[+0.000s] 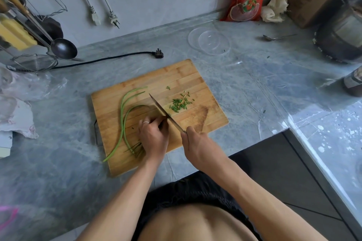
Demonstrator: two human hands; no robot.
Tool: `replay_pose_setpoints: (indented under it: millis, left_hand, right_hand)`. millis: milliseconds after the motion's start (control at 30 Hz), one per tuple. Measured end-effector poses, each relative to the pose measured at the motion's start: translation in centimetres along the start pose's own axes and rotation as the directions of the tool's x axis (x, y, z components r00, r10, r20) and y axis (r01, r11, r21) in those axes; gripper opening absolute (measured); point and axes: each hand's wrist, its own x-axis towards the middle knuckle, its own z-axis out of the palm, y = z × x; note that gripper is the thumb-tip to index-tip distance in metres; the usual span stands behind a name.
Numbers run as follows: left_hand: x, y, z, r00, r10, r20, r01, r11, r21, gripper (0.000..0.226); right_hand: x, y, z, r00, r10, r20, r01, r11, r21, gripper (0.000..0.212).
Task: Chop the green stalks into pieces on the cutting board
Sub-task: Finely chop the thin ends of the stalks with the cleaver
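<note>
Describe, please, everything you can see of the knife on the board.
The knife has a long, narrow metal blade, dull grey. It lies diagonally over the cutting board, tip pointing away from the person. The right hand grips its handle, which is hidden in the fist. The left hand holds the green stalks right beside the blade. The cut pieces lie on the blade's right.

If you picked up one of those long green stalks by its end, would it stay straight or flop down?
Probably flop. The long thin green stalks already lie in curves on the wooden cutting board, so they look bendy. They seem light, being so thin. The small chopped green pieces would likely scatter if pushed.
</note>
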Motion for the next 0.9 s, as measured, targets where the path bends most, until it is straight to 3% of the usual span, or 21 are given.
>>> replay_pose_setpoints:
  millis: [333, 700, 900]
  left_hand:
    - [-0.1, 0.7, -0.3, 1.0, -0.012, -0.017, 0.013, 0.998, 0.065, 0.01]
    - [-0.1, 0.6, -0.6, 1.0, -0.014, 0.022, 0.013, 0.999, 0.033, 0.021]
    - [-0.1, 0.6, -0.5, 1.0, -0.019, 0.018, 0.018, 0.999, 0.039, 0.012]
  right_hand:
    - [0.9, 0.2, 1.5, 0.999, -0.013, -0.044, 0.015, 0.999, 0.03, 0.033]
    - [1.6, 0.2, 2.1, 0.996, -0.039, -0.075, 0.04, 0.999, 0.013, 0.03]
    - [2.4, -0.6, 2.1, 0.997, -0.024, -0.074, 0.026, 0.999, 0.027, 0.03]
